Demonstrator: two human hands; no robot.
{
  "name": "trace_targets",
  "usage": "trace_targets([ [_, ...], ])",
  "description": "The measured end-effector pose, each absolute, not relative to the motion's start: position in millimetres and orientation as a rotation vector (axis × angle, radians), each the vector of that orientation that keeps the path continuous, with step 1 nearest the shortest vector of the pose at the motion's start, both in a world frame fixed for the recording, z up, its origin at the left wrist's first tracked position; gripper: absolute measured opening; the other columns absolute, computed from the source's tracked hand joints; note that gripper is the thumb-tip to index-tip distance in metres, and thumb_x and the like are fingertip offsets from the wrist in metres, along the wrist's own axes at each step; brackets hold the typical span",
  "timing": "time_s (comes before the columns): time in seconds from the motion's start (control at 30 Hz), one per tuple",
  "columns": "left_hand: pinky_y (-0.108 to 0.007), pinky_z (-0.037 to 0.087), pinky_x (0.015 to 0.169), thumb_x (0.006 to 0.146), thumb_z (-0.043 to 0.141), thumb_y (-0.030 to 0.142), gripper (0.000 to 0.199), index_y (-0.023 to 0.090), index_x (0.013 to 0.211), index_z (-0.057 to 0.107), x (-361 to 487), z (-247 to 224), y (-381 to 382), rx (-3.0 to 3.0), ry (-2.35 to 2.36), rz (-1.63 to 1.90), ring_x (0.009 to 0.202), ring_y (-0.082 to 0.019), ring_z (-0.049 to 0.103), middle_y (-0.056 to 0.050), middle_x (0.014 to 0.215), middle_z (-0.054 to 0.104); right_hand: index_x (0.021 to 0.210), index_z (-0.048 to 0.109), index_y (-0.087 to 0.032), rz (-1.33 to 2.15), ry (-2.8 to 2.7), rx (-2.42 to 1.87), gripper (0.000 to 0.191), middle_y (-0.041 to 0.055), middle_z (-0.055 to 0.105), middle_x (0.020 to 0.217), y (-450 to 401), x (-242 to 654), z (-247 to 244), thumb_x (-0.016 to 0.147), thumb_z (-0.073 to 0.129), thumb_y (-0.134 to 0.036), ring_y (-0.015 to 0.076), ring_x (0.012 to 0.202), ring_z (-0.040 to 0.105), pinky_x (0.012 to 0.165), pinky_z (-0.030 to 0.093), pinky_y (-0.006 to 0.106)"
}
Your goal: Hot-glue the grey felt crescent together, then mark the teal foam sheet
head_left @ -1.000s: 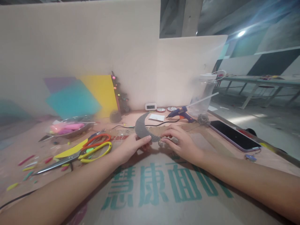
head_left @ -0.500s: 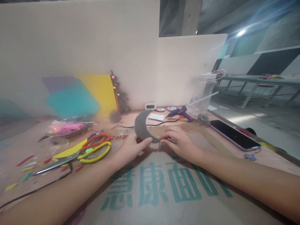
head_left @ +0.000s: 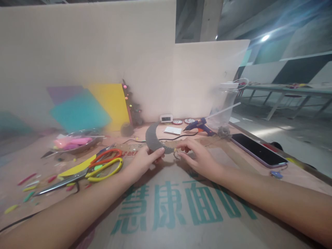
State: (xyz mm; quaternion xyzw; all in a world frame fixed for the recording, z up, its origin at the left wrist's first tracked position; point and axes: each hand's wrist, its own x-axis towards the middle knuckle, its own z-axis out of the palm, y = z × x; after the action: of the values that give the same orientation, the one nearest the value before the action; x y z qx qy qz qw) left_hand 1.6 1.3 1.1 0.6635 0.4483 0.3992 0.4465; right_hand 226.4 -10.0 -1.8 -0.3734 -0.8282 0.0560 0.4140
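1. Left grip (head_left: 142, 162): one, closed on the grey crescent (head_left: 150, 138), thumb laid over its lower curve.
2. Grey crescent: one, surface finely ribbed. It stands up from my left grip, upper horn pointing away, lower horn reaching toward my right grip.
3. Right grip (head_left: 199, 157): one, thumb and fingertips gathered beside the lower horn. I cannot tell whether they pinch anything.
4. Strand (head_left: 175, 155): one, short and thin, at the lower horn, just beside the right fingertips; detail blurred.
5. Handling note: I would keep the left grip still as anchor and let only the right fingertips work the strand. Light, even tension should serve best; the narrow horn looks the likeliest place for slipping.
6. Surroundings, on the tabletop (head_left: 31, 155): scissors (head_left: 67, 180), left of the left grip; glue gun (head_left: 198, 125), beyond the right grip; grey tangle (head_left: 223, 132), farther right; phone (head_left: 259, 151), right of the right grip.
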Motion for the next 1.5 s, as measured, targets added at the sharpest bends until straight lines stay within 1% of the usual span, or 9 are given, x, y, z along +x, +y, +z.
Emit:
trace_targets([
  [0.2,-0.024,0.039,0.057,0.076,0.066,0.056,0.043,0.015,0.072,0.057,3.6,0.5,-0.1,1.65,1.022,0.934,0.06,-0.012,0.05,0.0,0.066,0.056,0.094,0.06,-0.018,0.062,-2.073,-0.898,0.006,0.0045,0.063,0.086,-13.2,226.3,-0.6,0.09,0.061,-0.023,0.018,0.081,0.057,0.073,0.045,0.031],
  [0.43,-0.024,0.042,0.058,0.075,0.067,0.055,0.041,0.015,0.072,0.057,5.0,-0.8,-0.4,1.656,1.009,0.96,0.059,-0.012,0.051,-0.001,0.067,0.058,0.09,0.064,-0.018,0.011,-2.112,-0.808,0.007,0.0058,0.063,0.089,-11.8,227.2,0.5,0.091,0.06,-0.024,0.0181,0.085,0.058,0.077,0.047,0.032],
  [0.73,-0.023,0.043,0.058,0.079,0.067,0.053,0.041,0.015,0.092,0.061,1.0,-13.8,5.4,1.699,1.036,0.981,0.062,-0.014,0.055,-0.002,0.074,0.064,0.084,0.066,-0.019,0.02,-2.152,-0.785,0.015,0.0059,0.064,0.085,-7.6,228.2,-3.7,0.093,0.057,-0.027,0.0187,0.083,0.059,0.074,0.048,0.033],
  [0.83,-0.024,0.043,0.057,0.079,0.067,0.053,0.043,0.014,0.094,0.061,1.4,-13.4,6.0,1.68,1.047,1.012,0.063,-0.014,0.057,-0.003,0.075,0.065,0.095,0.066,-0.019,0.079,-2.126,-0.85,0.014,0.0062,0.066,0.089,-8.0,228.3,-3.4,0.092,0.058,-0.031,0.0193,0.086,0.06,0.078,0.048,0.034],
  [0.97,-0.023,0.043,0.057,0.079,0.067,0.052,0.042,0.013,0.093,0.062,2.6,-10.8,3.7,1.686,1.047,1.036,0.063,-0.014,0.056,-0.003,0.075,0.065,0.109,0.063,-0.018,0.107,-2.089,-0.885,0.022,0.0063,0.066,0.092,-8.4,227.8,-3.8,0.092,0.058,-0.032,0.0187,0.085,0.06,0.079,0.048,0.034],
  [1.07,-0.024,0.043,0.057,0.078,0.067,0.05,0.038,0.014,0.089,0.063,4.8,-7.5,-1.0,1.701,1.051,1.018,0.063,-0.014,0.056,-0.003,0.074,0.066,0.099,0.066,-0.019,0.072,-2.109,-0.835,0.015,0.0064,0.066,0.09,-8.9,226.9,-2.8,0.094,0.056,-0.029,0.0185,0.087,0.06,0.079,0.048,0.033],
  [1.2,-0.027,0.047,0.065,0.076,0.069,0.044,0.035,0.015,0.094,0.066,8.1,-4.4,-5.4,1.724,1.033,1.041,0.075,-0.019,0.061,-0.006,0.087,0.071,0.085,0.068,-0.019,0.051,-2.138,-0.801,0.017,0.0055,0.064,0.085,-10.0,226.1,-0.5,0.094,0.056,-0.026,0.0177,0.082,0.059,0.074,0.048,0.032],
  [1.27,-0.028,0.048,0.067,0.076,0.069,0.044,0.035,0.015,0.096,0.066,8.6,-5.2,-5.2,1.751,1.018,1.04,0.077,-0.02,0.062,-0.007,0.09,0.072,0.083,0.068,-0.018,0.041,-2.143,-0.789,0.018,0.005,0.064,0.082,-10.0,226.2,-0.3,0.094,0.056,-0.027,0.0176,0.081,0.058,0.073,0.048,0.031],
  [1.5,-0.027,0.048,0.063,0.077,0.068,0.043,0.033,0.015,0.094,0.065,7.9,-8.4,-4.0,1.764,1.049,1.031,0.071,-0.018,0.062,-0.005,0.084,0.071,0.081,0.067,-0.019,0.018,-2.178,-0.753,0.019,0.0051,0.065,0.081,-7.0,227.9,-3.1,0.094,0.055,-0.026,0.018,0.08,0.058,0.073,0.048,0.032],
])
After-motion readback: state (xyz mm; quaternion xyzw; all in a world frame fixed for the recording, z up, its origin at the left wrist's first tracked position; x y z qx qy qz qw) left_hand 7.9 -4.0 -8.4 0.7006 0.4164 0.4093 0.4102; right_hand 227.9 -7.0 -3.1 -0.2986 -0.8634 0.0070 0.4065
